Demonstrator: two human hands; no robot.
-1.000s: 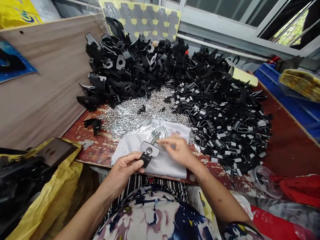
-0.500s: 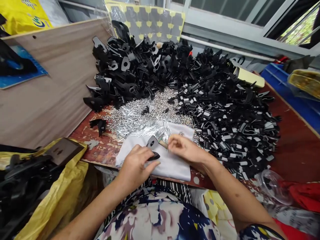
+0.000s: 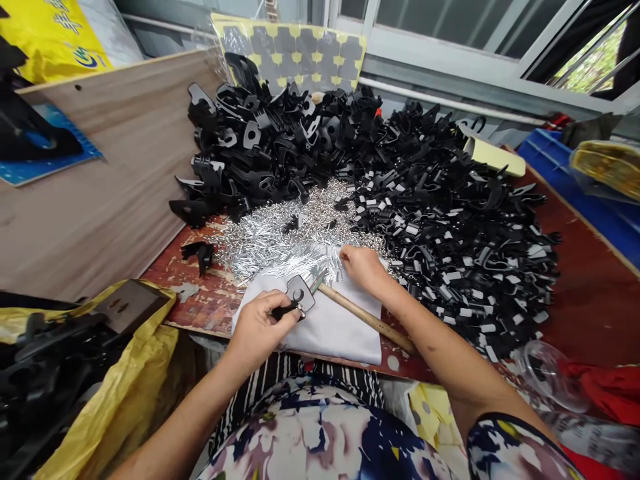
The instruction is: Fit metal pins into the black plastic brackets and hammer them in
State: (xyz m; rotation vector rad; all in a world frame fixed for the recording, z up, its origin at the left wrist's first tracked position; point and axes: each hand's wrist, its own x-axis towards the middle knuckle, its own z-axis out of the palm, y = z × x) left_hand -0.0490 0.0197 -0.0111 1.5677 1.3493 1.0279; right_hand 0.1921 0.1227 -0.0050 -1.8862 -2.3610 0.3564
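My left hand point(image 3: 265, 323) pinches a black plastic clip point(image 3: 301, 293) with a flat, holed plate, over the pale cloth point(image 3: 325, 337). A small shiny metal bit shows by the thumb tip. Just right of the clip lies a hammer point(image 3: 367, 315), its wooden handle slanting down under my right forearm. At the near edge of a heap of thin metal pins point(image 3: 270, 233) is my right hand point(image 3: 364, 268), with fingers curled together. Whatever sits between those fingertips is hidden.
Black plastic clip parts point(image 3: 280, 140) pile up behind the pins, and smaller black pieces point(image 3: 440, 247) spread to the right. A wooden board point(image 3: 115, 173) walls the left side. A yellow bag point(image 3: 135, 360) of black parts stands lower left; a blue crate point(image 3: 575, 187) is at right.
My right hand has moved up to the pins, uncovering the hammer's handle. My left hand has drawn slightly left and down, and the clip's holed plate now faces up more fully.
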